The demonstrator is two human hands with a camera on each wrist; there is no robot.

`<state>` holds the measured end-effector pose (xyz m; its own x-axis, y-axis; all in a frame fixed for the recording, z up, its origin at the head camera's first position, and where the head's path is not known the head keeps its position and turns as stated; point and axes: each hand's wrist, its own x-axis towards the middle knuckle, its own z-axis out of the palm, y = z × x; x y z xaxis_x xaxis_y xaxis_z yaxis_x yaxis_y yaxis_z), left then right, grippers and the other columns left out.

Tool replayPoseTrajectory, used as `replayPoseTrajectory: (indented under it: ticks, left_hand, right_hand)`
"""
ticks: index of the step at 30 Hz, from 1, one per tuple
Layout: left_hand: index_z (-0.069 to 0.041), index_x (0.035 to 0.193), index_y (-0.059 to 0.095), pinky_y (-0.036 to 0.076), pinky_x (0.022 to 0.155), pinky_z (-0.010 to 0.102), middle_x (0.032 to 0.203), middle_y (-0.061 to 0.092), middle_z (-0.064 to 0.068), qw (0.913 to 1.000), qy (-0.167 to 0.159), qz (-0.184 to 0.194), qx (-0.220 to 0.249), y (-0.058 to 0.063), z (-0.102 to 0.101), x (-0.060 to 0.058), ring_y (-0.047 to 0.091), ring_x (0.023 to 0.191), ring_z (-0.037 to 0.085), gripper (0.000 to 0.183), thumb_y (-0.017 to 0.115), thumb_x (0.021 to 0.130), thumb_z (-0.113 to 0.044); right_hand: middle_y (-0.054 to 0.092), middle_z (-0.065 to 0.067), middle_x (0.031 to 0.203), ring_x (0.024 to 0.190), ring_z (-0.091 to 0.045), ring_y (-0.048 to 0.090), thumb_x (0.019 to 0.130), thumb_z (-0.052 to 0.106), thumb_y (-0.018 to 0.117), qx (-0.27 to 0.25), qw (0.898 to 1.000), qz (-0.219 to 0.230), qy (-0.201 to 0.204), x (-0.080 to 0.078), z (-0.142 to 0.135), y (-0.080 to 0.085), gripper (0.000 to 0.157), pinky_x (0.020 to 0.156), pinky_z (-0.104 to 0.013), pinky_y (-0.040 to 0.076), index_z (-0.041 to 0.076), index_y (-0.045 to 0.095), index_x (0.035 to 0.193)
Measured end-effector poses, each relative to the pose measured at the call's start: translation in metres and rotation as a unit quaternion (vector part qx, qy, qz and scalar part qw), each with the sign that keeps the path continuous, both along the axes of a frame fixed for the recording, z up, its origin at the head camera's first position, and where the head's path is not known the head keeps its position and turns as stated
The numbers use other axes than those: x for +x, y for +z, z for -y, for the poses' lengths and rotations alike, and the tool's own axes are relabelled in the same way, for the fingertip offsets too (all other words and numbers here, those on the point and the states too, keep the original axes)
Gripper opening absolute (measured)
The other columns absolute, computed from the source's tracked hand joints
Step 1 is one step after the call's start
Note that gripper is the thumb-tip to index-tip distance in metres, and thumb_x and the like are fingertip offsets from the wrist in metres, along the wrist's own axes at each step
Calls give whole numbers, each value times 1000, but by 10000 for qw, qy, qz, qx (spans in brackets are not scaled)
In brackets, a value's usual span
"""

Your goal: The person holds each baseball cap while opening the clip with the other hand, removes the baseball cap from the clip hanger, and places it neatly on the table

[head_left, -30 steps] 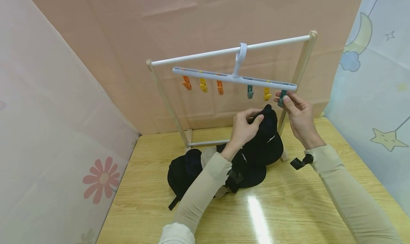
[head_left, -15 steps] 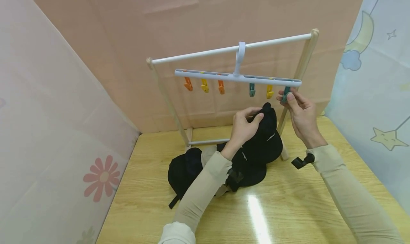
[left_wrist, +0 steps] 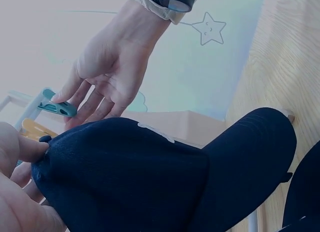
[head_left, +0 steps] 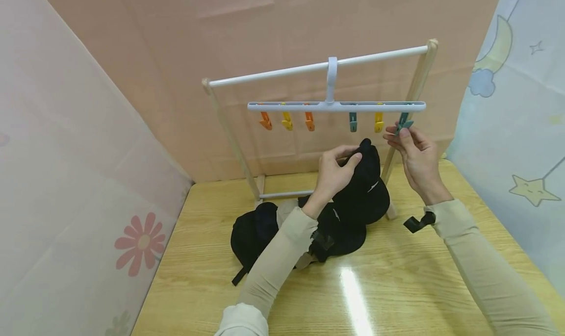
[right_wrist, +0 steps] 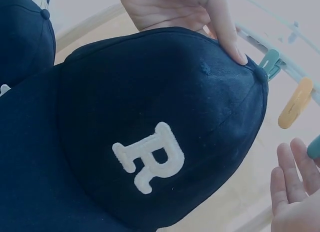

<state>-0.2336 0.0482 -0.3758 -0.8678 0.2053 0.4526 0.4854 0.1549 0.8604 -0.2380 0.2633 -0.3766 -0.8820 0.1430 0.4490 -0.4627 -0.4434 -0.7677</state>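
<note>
My left hand (head_left: 336, 171) pinches the crown of a black baseball cap (head_left: 363, 193), thumb in front, raising it off the pile. A white letter R (right_wrist: 150, 157) on its front shows in the right wrist view. At the right end of the pale hanger (head_left: 300, 106), my right hand (head_left: 417, 157) pinches a teal clip (head_left: 403, 124) between thumb and fingers. The clip hangs tilted, above and right of the cap, apart from it. In the left wrist view the thumb lies on the teal clip (left_wrist: 60, 107); how far its jaws are parted cannot be told.
The hanger hooks over the white bar (head_left: 273, 75) of a wooden-legged rack. Other clips, orange (head_left: 310, 121), yellow (head_left: 378, 122) and teal (head_left: 353, 121), hang along it. More caps (head_left: 251, 233) lie piled on the wooden table (head_left: 198, 277), partly behind my left forearm.
The hanger has swung from slanted to nearly level across the view, its right end moving right. My right hand has shifted slightly right with the teal clip. The left hand barely moved.
</note>
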Motion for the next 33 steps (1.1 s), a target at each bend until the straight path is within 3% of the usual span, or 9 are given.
replayPoseTrajectory:
  ticks: [12,27,33]
  left_hand:
    - [-6,121,80,57,94,19,120,80,9,9997,-43,-23,227,0,-1,3,74,113,14,21,72,102,-11]
    - [-6,122,80,59,92,22,120,80,11,9990,137,107,416,-2,-2,7,76,109,20,22,73,102,-13]
    - [-5,123,79,58,92,22,120,79,12,9978,268,251,555,-3,-3,11,75,110,21,23,73,102,-12]
  right_hand:
    - [78,-11,121,110,-20,77,108,13,60,359,9993,23,49,8,-8,-13,37,103,-26,57,-9,64,138]
    - [81,-5,113,104,-13,78,108,7,60,563,9974,428,-116,31,-26,-55,36,93,-23,60,-14,63,138]
    - [79,4,119,107,-6,75,109,9,61,1313,9867,919,-254,42,-34,-74,39,93,-18,59,-8,61,144]
